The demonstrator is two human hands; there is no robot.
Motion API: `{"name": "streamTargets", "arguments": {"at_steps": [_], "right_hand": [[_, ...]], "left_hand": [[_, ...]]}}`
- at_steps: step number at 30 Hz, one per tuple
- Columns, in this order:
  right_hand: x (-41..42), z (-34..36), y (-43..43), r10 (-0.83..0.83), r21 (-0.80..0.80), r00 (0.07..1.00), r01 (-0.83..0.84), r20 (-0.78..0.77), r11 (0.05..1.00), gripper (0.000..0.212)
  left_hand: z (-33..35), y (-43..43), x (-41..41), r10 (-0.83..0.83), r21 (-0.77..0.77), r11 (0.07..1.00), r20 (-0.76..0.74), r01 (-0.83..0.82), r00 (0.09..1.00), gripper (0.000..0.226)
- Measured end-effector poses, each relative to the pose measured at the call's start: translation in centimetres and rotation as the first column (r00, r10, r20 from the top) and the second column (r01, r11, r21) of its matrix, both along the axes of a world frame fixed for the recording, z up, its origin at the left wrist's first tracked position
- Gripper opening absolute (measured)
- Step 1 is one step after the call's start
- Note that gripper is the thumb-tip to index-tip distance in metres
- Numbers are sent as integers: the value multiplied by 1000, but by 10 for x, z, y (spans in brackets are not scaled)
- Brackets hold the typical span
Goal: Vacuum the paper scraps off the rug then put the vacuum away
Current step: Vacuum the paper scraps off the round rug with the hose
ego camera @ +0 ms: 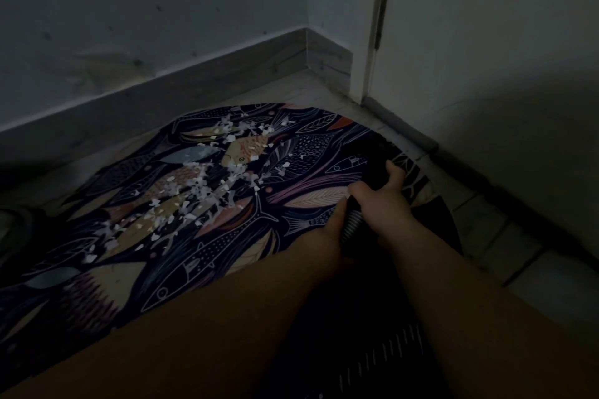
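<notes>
Right hand curled round vacuum nozzle at right edge of rug, left hand gripping ribbed hose just behind it — paper scraps strewn leftward, across rug centre

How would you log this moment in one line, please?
left hand, right hand: gripping vacuum hose | nozzle: over right side of rug, apart from scraps | paper scraps: scattered mid-rug | stage: not yet vacuumed

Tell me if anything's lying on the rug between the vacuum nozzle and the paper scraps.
Nothing visible does. The left hand and right hand grip the vacuum hose, its nozzle at the right edge of the rug; only bare rug lies between it and the paper scraps. The room is dark, though.
</notes>
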State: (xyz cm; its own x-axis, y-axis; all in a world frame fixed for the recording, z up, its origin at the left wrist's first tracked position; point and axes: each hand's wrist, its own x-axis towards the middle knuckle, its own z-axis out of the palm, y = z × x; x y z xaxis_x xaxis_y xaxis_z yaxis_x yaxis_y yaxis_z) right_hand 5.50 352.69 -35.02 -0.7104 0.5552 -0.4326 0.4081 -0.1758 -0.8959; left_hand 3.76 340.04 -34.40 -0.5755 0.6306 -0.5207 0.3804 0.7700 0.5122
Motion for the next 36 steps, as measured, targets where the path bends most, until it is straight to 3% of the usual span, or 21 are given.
{"name": "streamTargets", "arguments": {"at_steps": [17,26,36], "right_hand": [[-39,1,-73,220,-30,973,-219,73,975,78],[-34,0,-80,228,93,972,-233,62,968,79],[-13,11,-73,183,87,980,-190,83,978,75]], "left_hand": [[13,-73,-4,209,-8,978,25,-209,978,100],[10,-77,-2,204,-1,979,42,-204,978,97],[11,-78,10,140,67,988,10,-140,990,99]]}}
